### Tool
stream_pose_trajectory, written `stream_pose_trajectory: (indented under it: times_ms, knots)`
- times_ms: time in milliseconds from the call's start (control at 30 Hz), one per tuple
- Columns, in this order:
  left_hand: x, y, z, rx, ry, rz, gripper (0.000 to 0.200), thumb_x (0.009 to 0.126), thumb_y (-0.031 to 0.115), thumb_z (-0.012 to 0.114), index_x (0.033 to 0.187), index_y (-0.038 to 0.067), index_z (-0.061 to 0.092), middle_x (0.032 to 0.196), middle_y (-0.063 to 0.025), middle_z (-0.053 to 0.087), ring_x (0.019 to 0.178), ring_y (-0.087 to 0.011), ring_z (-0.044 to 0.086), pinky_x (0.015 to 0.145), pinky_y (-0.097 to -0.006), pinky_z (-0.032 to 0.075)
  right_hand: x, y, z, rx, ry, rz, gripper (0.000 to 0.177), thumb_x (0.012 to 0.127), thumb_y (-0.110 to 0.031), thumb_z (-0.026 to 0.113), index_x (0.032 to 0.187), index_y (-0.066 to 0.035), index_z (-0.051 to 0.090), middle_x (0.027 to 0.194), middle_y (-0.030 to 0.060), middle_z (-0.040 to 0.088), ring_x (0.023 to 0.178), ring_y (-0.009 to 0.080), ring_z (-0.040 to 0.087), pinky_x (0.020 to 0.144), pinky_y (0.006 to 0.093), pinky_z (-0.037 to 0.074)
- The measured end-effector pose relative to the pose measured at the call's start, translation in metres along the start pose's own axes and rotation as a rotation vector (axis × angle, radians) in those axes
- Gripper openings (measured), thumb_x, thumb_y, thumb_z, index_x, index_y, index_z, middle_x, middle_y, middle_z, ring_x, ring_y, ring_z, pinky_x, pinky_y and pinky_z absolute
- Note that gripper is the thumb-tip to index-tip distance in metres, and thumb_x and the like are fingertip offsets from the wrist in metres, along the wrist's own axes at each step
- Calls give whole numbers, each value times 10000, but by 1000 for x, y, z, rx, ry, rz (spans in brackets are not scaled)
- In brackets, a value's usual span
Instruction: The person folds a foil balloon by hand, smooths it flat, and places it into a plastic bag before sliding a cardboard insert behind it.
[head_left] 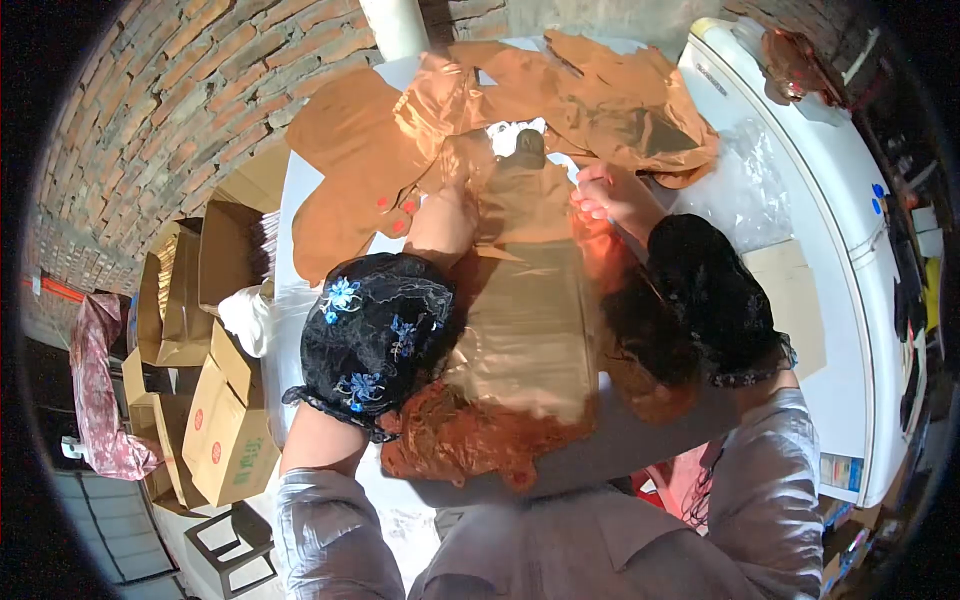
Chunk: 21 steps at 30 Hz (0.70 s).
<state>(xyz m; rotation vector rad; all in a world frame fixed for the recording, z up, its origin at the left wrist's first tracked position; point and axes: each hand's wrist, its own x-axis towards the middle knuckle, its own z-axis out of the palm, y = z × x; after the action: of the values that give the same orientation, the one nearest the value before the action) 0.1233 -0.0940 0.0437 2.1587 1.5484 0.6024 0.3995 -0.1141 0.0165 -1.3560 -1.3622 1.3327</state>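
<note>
A flat, shiny copper-coloured foil balloon [525, 320] lies in front of me, its crumpled, darker orange end near the table's front edge. My left hand [445, 218] is at its far left side, with the fingers closed on the creased foil and partly lost against the same colour. On the other side, my right hand [618, 198] has its fingers curled in a pinch at the foil's far right edge. Between the hands a small brown tab [528, 150] and a white patch show. Black lace sleeve covers wrap both forearms.
More flat copper foil pieces [350, 140] spread over the table's far side. Clear plastic bags [745, 190] lie to the right, beside a white appliance [850, 230]. Open cardboard boxes [228, 420] and a dark stool [232, 545] stand at left, before a brick wall [170, 110].
</note>
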Motion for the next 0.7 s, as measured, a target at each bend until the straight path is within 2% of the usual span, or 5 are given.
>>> stream_pose_trajectory:
  times_ms: [133,233,433,633,700]
  knots:
    - [-6,-8,10,75,36,79,426,862,91,576,1283,32,540,1016,-261,656,954,-427,630,831,-459,519,1,13,-1,93,-49,-72,311,925,-174,585,1145,35,517,950,92,641,764,93,571,678,231,477]
    - [-16,7,3,126,-120,-1,342,892,150,527,1211,29,506,1131,-300,590,992,-442,617,842,-507,500,-8,-2,8,-43,40,-23,308,930,-189,574,1134,34,518,938,65,634,770,88,558,700,224,471]
    - [-24,7,5,77,-181,63,273,885,160,538,1108,4,565,1168,-267,587,1013,-429,612,855,-497,499,-5,-1,11,-47,-21,-2,285,932,-165,557,1140,27,527,914,32,617,766,77,543,694,219,466]
    - [-32,0,18,107,-43,102,271,866,122,500,1087,5,604,1203,-237,582,1005,-423,618,860,-491,502,0,2,12,-38,-14,4,264,936,-133,548,1133,42,552,944,58,646,786,84,561,703,227,478]
    - [-34,-1,18,109,-50,79,278,887,143,526,1135,46,607,1154,-226,580,995,-419,608,846,-479,510,1,3,19,5,44,-20,265,934,-125,560,1120,63,562,900,89,637,741,112,559,641,253,483]
